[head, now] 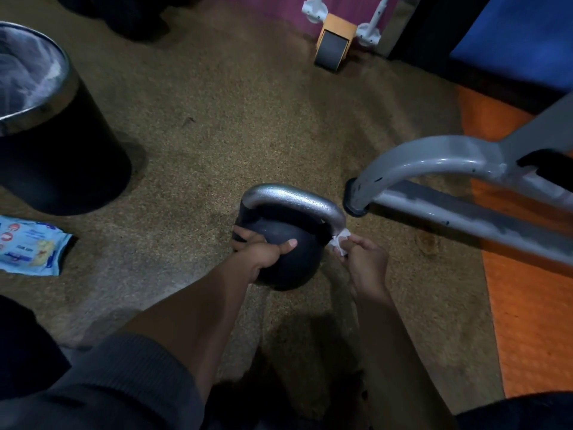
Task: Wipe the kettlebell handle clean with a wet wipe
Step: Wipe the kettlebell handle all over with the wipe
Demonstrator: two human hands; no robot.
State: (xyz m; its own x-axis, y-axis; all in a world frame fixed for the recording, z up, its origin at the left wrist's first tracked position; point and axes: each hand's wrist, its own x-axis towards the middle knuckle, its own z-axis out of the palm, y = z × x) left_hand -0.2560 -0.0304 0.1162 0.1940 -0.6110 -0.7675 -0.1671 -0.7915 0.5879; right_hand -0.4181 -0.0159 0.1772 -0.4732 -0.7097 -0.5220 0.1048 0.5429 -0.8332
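Observation:
A black kettlebell [291,262] with a silver handle [291,197] stands on the brown carpet in the middle of the head view. My left hand [263,248] grips the ball of the kettlebell from the left, thumb across its front. My right hand [366,259] pinches a crumpled white wet wipe [341,242] and holds it against the lower right end of the handle, where it meets the ball.
A black bin [55,144] with a steel rim and plastic liner stands at the left. A blue wet-wipe pack [29,246] lies below it. A grey bench frame [449,181] runs close on the right, over an orange mat [533,321]. A small wheeled stand [333,41] sits far back.

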